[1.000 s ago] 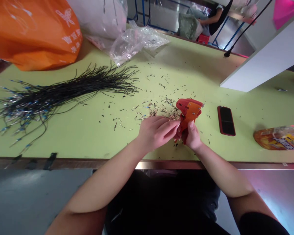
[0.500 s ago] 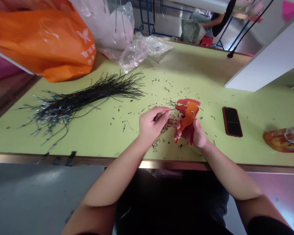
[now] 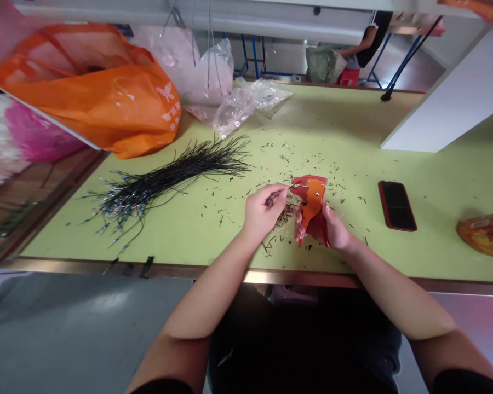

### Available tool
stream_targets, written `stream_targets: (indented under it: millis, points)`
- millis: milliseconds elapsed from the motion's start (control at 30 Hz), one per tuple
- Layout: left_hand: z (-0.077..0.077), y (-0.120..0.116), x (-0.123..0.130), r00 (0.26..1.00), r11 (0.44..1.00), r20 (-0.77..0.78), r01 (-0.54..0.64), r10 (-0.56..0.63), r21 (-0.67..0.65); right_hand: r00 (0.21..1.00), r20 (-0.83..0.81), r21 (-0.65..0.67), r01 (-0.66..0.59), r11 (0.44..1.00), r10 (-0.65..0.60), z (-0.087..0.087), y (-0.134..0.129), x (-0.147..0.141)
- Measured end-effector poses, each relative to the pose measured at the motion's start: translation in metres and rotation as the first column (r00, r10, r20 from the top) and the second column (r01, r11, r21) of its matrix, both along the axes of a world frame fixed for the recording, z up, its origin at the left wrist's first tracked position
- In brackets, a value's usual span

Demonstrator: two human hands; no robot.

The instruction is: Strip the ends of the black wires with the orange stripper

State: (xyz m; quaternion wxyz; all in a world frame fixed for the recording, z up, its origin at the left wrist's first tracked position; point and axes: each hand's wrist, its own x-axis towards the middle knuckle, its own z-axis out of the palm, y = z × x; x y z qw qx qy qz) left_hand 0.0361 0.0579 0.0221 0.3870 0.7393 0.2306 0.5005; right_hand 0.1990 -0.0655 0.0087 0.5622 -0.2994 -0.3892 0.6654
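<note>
My left hand (image 3: 263,210) is closed in a pinch on a thin black wire (image 3: 273,196), whose tip meets the jaws of an orange and red wire stripper (image 3: 313,200). Around the stripper's handles my right hand (image 3: 331,229) is wrapped, holding it upright just over the table. Beneath the two hands lies a small heap of dark cut bits (image 3: 288,212), with more scattered about. To the left rests a bundle of black wires (image 3: 181,171), many with blue and silvery ends.
A phone (image 3: 397,205) and an orange-coloured food packet (image 3: 487,232) lie to the right. Behind the wires are an orange bag (image 3: 107,104) and clear plastic bags (image 3: 250,104). A white panel (image 3: 443,104) stands at the back right. Beyond the table sits another person (image 3: 370,44).
The camera view has swung, so everything on the table appears shifted rightward. Both hands keep the same hold, with the wire tip still at the stripper's jaws.
</note>
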Motion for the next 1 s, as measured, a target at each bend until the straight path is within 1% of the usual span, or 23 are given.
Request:
stream_targets:
  millis: [100,200,300,400,533,700,833,1000]
  points:
    - [0.0034,0.0007,-0.0040,0.997,0.982,-0.061,-0.044,0.056,0.185,1.000,0.007,-0.013,0.006,1.000,-0.006,0.0009,0.0007,0.0011]
    - [0.0040,0.0035,-0.0065,0.986,0.937,-0.100,-0.096,0.136,0.335,1.000,0.031,-0.025,-0.001,1.000,0.002,0.0030,0.0004,0.0014]
    - [0.0036,0.0051,-0.0075,0.969,0.895,-0.137,-0.132,0.208,0.425,0.998,0.055,-0.015,-0.011,1.000,0.011,0.0044,-0.0011,0.0010]
    - [0.0037,0.0048,-0.0081,0.955,0.874,-0.163,-0.146,0.246,0.464,0.998,0.062,0.014,-0.025,1.000,0.024,0.0047,-0.0025,0.0003]
    - [0.0050,0.0041,-0.0086,0.956,0.864,-0.141,-0.164,0.259,0.477,0.998,0.059,0.014,-0.019,1.000,0.018,0.0047,-0.0022,0.0000]
    - [0.0065,0.0032,-0.0085,0.968,0.874,-0.116,-0.145,0.222,0.464,0.998,0.059,0.013,-0.001,1.000,0.000,0.0022,-0.0017,0.0006]
    - [0.0062,0.0015,-0.0080,0.970,0.905,-0.121,-0.145,0.209,0.400,0.996,0.086,0.007,0.004,1.000,-0.005,0.0020,-0.0028,0.0008]
    - [0.0026,0.0006,-0.0084,0.978,0.944,-0.080,-0.163,0.193,0.288,0.995,0.103,-0.016,0.007,1.000,-0.005,0.0055,-0.0032,0.0015]
